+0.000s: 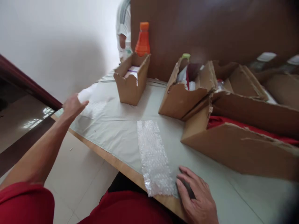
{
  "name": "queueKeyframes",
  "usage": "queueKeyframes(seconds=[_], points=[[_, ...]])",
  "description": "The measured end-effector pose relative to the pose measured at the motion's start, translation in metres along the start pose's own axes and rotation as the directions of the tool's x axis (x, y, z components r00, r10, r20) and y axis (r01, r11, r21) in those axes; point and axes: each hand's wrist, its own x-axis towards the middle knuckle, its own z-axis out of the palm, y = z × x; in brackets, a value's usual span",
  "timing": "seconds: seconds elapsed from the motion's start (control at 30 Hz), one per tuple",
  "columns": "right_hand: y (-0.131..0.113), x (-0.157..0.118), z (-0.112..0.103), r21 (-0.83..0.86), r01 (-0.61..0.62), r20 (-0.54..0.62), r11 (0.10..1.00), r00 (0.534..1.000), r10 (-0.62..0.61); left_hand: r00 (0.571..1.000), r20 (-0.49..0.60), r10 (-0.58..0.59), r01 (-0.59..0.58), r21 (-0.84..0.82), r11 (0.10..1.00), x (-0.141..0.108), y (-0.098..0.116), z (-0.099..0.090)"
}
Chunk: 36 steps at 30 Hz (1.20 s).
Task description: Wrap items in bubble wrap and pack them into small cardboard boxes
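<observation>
At the far left end of the table, my left hand [73, 106] is closed, thumb toward me, on the edge of a clear bubble wrap sheet [94, 104]. Its fingertips are partly hidden and slightly blurred. A bubble wrap pouch [155, 158] lies flat in front of me, its near end reaching over the table's front edge. Just right of that pouch, my right hand [198, 197] rests on the table with its fingers apart and a little bent, holding nothing.
A small cardboard bin [129, 88] holds white packets, with an orange bottle [143, 40] behind it. More cardboard bins [187, 99] stand at the right; a long one [245, 149] contains red material. Pale cloth [114, 133] covers the table. A person's arm [122, 40] shows behind the brown panel.
</observation>
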Motion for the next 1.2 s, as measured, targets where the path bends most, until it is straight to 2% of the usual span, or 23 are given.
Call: queueKeyframes(seconds=[0.07, 0.1, 0.17, 0.2, 0.23, 0.27, 0.3, 0.33, 0.37, 0.43, 0.47, 0.5, 0.6, 0.67, 0.77, 0.9, 1.0, 1.03, 1.1, 1.2], points=[[-0.008, -0.002, -0.008, 0.010, -0.010, 0.007, 1.000, 1.000, 0.010, 0.996, -0.083, 0.022, -0.013, 0.106, 0.994, -0.013, -0.001, 0.006], [-0.013, -0.004, -0.013, 0.021, -0.011, 0.034, 1.000, 0.999, 0.010, 0.990, -0.123, 0.074, -0.053, 0.167, 0.985, -0.025, -0.001, 0.010], [-0.025, -0.008, -0.023, 0.047, -0.002, 0.133, 0.999, 0.991, -0.004, 0.945, -0.121, 0.303, -0.266, 0.252, 0.930, -0.059, 0.003, 0.022], [-0.030, -0.009, -0.028, 0.060, 0.010, 0.192, 0.998, 0.981, -0.022, 0.892, -0.059, 0.448, -0.419, 0.261, 0.870, -0.082, 0.006, 0.029], [-0.035, -0.009, -0.031, 0.070, 0.023, 0.246, 0.997, 0.968, -0.040, 0.813, 0.041, 0.581, -0.576, 0.209, 0.791, -0.107, 0.011, 0.037], [-0.039, -0.009, -0.033, 0.074, 0.038, 0.287, 0.997, 0.956, -0.057, 0.748, 0.112, 0.654, -0.663, 0.139, 0.735, -0.135, 0.017, 0.045], [-0.042, -0.008, -0.033, 0.075, 0.051, 0.314, 0.996, 0.947, -0.072, 0.691, 0.199, 0.695, -0.716, 0.063, 0.695, -0.163, 0.023, 0.053], [-0.044, -0.007, -0.032, 0.077, 0.063, 0.330, 0.995, 0.940, -0.085, 0.604, 0.277, 0.747, -0.763, -0.069, 0.642, -0.190, 0.030, 0.061], [-0.046, -0.006, -0.030, 0.080, 0.071, 0.335, 0.994, 0.937, -0.094, 0.518, 0.323, 0.792, -0.789, -0.177, 0.589, -0.215, 0.037, 0.069], [-0.049, -0.002, -0.024, 0.095, 0.075, 0.313, 0.993, 0.944, -0.101, 0.396, 0.370, 0.840, -0.803, -0.304, 0.513, -0.254, 0.050, 0.083], [-0.050, -0.001, -0.020, 0.108, 0.072, 0.287, 0.992, 0.953, -0.101, 0.362, 0.383, 0.850, -0.805, -0.331, 0.492, -0.268, 0.055, 0.090], [-0.053, 0.000, -0.017, 0.123, 0.065, 0.253, 0.990, 0.963, -0.095, 0.353, 0.389, 0.851, -0.804, -0.340, 0.489, -0.278, 0.058, 0.095], [-0.061, 0.004, -0.013, 0.204, 0.021, 0.149, 0.979, 0.987, -0.052, 0.410, 0.359, 0.839, -0.779, -0.341, 0.527, -0.291, 0.063, 0.106], [-0.065, 0.005, -0.017, 0.298, -0.010, 0.134, 0.955, 0.990, -0.032, 0.444, 0.318, 0.838, -0.753, -0.374, 0.541, -0.293, 0.064, 0.107], [-0.063, 0.003, -0.029, 0.385, -0.012, 0.205, 0.923, 0.976, -0.073, 0.486, 0.288, 0.825, -0.690, -0.453, 0.565, -0.291, 0.065, 0.104], [-0.052, -0.002, -0.036, 0.317, 0.054, 0.348, 0.947, 0.922, -0.169, 0.614, 0.283, 0.737, -0.545, -0.523, 0.655, -0.287, 0.069, 0.100], [-0.048, 0.001, -0.027, 0.285, 0.089, 0.309, 0.954, 0.934, -0.179, 0.694, 0.308, 0.651, -0.447, -0.525, 0.725, -0.286, 0.072, 0.101], [-0.048, 0.004, -0.022, 0.293, 0.055, 0.280, 0.955, 0.949, -0.141, 0.720, 0.326, 0.612, -0.413, -0.507, 0.756, -0.286, 0.072, 0.102], [-0.049, 0.013, -0.011, 0.326, -0.100, 0.264, 0.940, 0.964, 0.011, 0.772, 0.353, 0.528, -0.354, -0.451, 0.819, -0.284, 0.072, 0.105], [-0.050, 0.027, -0.001, 0.356, -0.346, 0.356, 0.868, 0.909, 0.217, 0.826, 0.318, 0.466, -0.357, -0.345, 0.868, -0.281, 0.071, 0.111]])
